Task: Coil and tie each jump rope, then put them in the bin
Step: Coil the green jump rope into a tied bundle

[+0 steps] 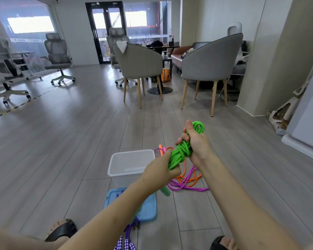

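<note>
Both hands' grip point(181, 152) on braided green rope coil point(182, 152), translucent plastic bin point(114, 166) below

Grey chairs point(139, 60) on wood floor point(79, 141)

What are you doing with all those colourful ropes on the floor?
A person is bundling up a bright green braided jump rope. The right hand grips the upper part of the coil, and the left hand holds its lower end. The clear plastic bin sits on the grey wooden floor with nothing visible in it, and its blue lid lies in front of it. An orange rope and a purple rope lie loose beside the bin, not yet coiled.
</note>
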